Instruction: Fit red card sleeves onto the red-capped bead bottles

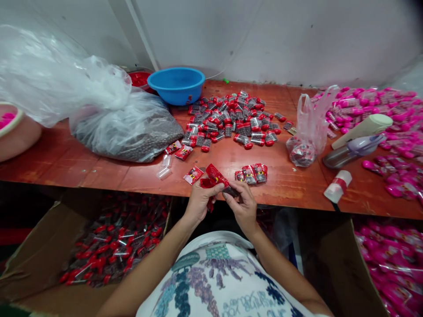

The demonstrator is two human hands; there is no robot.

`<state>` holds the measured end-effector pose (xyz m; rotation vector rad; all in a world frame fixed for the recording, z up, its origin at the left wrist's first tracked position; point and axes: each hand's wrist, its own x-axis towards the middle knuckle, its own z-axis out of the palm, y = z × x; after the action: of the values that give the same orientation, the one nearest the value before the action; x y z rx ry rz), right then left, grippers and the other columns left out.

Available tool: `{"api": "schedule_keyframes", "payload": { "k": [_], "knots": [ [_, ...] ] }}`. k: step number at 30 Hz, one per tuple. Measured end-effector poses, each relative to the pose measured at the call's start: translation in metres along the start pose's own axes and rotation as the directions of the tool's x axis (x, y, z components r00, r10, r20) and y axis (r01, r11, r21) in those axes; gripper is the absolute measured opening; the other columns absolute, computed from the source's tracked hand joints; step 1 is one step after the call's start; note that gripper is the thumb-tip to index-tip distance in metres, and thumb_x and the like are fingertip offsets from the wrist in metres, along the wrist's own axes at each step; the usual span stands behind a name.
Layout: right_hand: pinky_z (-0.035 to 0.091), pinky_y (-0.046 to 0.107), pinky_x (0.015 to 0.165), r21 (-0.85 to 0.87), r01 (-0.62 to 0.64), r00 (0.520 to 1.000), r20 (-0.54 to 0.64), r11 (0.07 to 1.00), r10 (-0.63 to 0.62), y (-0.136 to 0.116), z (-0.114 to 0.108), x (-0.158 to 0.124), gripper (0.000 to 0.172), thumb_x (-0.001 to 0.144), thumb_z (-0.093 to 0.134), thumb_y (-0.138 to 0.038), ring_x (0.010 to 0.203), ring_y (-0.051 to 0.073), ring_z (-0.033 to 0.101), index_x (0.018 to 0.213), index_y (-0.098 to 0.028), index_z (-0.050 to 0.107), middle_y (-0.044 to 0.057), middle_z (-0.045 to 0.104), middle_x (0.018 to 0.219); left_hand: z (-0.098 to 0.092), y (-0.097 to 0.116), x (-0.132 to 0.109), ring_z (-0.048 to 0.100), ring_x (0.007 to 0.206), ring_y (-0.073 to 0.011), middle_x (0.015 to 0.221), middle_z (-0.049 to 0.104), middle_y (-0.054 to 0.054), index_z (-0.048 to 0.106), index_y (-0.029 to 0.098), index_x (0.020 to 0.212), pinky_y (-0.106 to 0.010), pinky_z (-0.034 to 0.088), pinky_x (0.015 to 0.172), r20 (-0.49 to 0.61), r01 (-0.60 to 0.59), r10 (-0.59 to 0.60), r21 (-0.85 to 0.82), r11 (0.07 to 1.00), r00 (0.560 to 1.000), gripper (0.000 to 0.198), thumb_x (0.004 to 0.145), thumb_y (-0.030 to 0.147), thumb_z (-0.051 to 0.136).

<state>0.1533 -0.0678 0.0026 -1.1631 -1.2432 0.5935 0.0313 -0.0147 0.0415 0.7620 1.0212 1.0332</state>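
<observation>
Your hands met just off the near edge of the tabletop (291,189), about midway along it, and the work sat between them. Your left hand (199,201) was curled nearly shut, thumb and fingertips pinching a red wrapper (216,175); more red showed under its palm, though what that was I could not tell. The wrapper's long axis slanted from the far left down toward your right hand (245,207). That hand was likewise closed in a pinch, gripping a small dark tube (231,192) whose end touched the wrapper's lower end, so the two lay almost in one line. Both hands were equally close to that joint. Just beyond your right hand, near the edge, a short row of wrapped tubes (251,173) lay side by side; a loose wrapper (193,175) lay beyond your left. The big pile of tubes (231,119) sat farther in, toward the far edge, well apart from both hands.
</observation>
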Motion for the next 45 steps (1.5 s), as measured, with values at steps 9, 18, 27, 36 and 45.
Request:
{"api": "schedule_keyframes", "payload": {
  "k": [9,18,27,36,45],
  "knots": [
    [0.050,0.030,0.078,0.078,-0.044,0.998,0.043,0.996,0.041,-0.0022,0.0026,0.0015,0.030,0.082,0.064,-0.019,0.096,0.017,0.058,0.110,-0.029,0.062,0.003,0.057,0.102,-0.0096,0.0056,0.0034,0.039,0.039,-0.0041,0.052,0.052,0.005,0.058,0.013,0.069,-0.016,0.028,0.035,0.086,-0.006,0.000,0.065,0.998,0.996,0.027,0.057,0.023,0.081],
    [0.051,0.025,0.070,0.084,-0.065,0.992,0.112,0.994,0.055,-0.0036,0.0015,0.0028,0.032,0.083,0.063,-0.019,0.090,0.015,0.058,0.113,-0.031,0.059,0.002,0.055,0.102,-0.0058,0.0062,-0.0010,0.042,0.040,-0.0056,0.048,0.051,0.004,0.058,0.014,0.068,-0.016,0.030,0.035,0.075,0.047,-0.047,0.009,0.999,0.996,0.024,0.065,0.028,0.077],
    [0.054,0.032,0.080,0.114,-0.112,0.993,0.040,0.987,0.108,0.0015,0.0059,-0.0015,0.025,0.081,0.066,-0.022,0.092,0.018,0.062,0.105,-0.025,0.061,0.005,0.062,0.103,-0.0031,0.0038,-0.0011,0.041,0.039,-0.0054,0.046,0.050,0.005,0.055,0.015,0.068,-0.015,0.029,0.034,0.036,0.060,-0.058,-0.037,0.998,0.998,0.028,0.064,0.031,0.077],
    [0.053,0.029,0.073,0.098,-0.031,0.999,0.030,0.995,0.028,-0.0031,0.0021,0.0030,0.023,0.080,0.066,-0.019,0.089,0.017,0.062,0.103,-0.026,0.064,0.003,0.062,0.097,-0.0084,0.0023,-0.0004,0.040,0.039,-0.0034,0.053,0.057,0.004,0.064,0.013,0.072,-0.016,0.029,0.036,0.036,-0.013,0.012,0.042,0.999,0.999,0.027,0.055,0.020,0.082],
    [0.055,0.031,0.075,0.079,-0.037,0.999,-0.004,0.996,0.037,0.0004,0.0051,-0.0034,0.029,0.080,0.067,-0.020,0.087,0.017,0.063,0.108,-0.026,0.062,0.004,0.064,0.098,-0.0084,0.0070,-0.0035,0.061,0.060,-0.0109,0.072,0.071,-0.002,0.071,0.015,0.091,-0.019,0.048,0.056,0.112,-0.026,0.014,0.108,0.994,0.994,0.040,0.054,0.015,0.083]
  ]
}}
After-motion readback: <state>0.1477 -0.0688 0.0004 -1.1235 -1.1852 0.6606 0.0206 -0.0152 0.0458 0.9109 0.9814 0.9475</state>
